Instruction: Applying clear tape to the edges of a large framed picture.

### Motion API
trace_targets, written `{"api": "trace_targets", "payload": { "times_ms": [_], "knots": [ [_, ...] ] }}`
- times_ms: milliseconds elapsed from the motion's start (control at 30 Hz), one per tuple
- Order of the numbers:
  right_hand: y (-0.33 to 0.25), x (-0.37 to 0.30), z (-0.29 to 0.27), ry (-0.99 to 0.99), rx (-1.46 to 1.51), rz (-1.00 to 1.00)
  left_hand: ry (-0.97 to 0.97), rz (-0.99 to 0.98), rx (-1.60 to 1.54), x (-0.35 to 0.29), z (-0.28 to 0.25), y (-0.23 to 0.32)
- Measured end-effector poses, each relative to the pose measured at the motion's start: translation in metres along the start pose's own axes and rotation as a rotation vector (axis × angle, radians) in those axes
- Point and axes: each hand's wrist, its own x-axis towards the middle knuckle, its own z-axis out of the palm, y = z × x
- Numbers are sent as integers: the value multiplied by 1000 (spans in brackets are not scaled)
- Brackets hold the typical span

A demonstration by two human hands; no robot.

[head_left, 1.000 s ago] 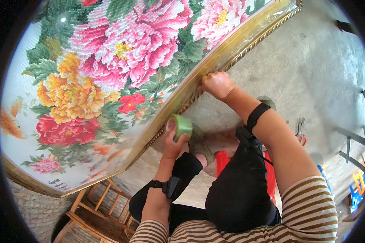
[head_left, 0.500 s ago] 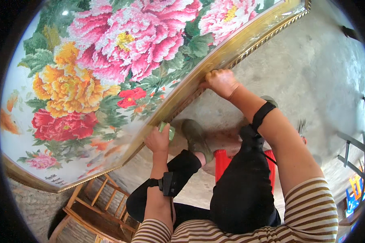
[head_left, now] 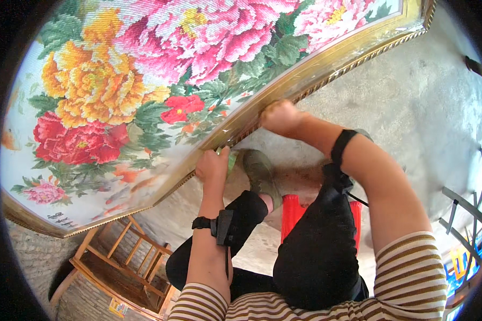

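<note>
A large picture of pink, yellow and red flowers (head_left: 187, 59) fills the upper left, in a gold frame (head_left: 326, 64) with a rope-patterned edge. My left hand (head_left: 213, 165) is closed at the frame's lower edge, around a pale green object (head_left: 232, 162) whose kind I cannot make out. Farther up the same edge, my right hand (head_left: 281, 116) is closed like a fist against the frame. It is slightly blurred, and its fingertips are hidden, so what they hold does not show.
Beneath me is a red plastic stool (head_left: 291, 211). A wooden chair (head_left: 120, 265) stands at the lower left, under the frame's corner. Dark metal bars (head_left: 466, 214) and blue and orange items (head_left: 460, 262) are at the right. The floor (head_left: 396, 101) is grey concrete.
My right hand has shifted slightly left and down along the frame edge. My left hand has risen a little, still with the green object. The picture sits slightly differently in view.
</note>
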Motion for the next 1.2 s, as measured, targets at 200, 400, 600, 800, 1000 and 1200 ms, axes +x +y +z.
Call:
{"api": "trace_targets", "payload": {
  "times_ms": [200,400,600,800,1000,1200],
  "knots": [
    [-16,13,-3,-12,21,0,-1,33,35,8,-5,-7],
    [51,-43,-11,135,-46,363,-87,11,40,9,-13,2],
    [120,-94,-55,258,-135,605,-57,21,83,13,-14,-9],
    [177,-142,-87,152,-271,771,-107,27,83,12,-12,-1],
    [217,-176,-112,63,-272,1103,-86,23,148,10,-21,2],
    [249,-197,-93,992,112,1527,-33,88,145,9,-19,6]
  ]
}}
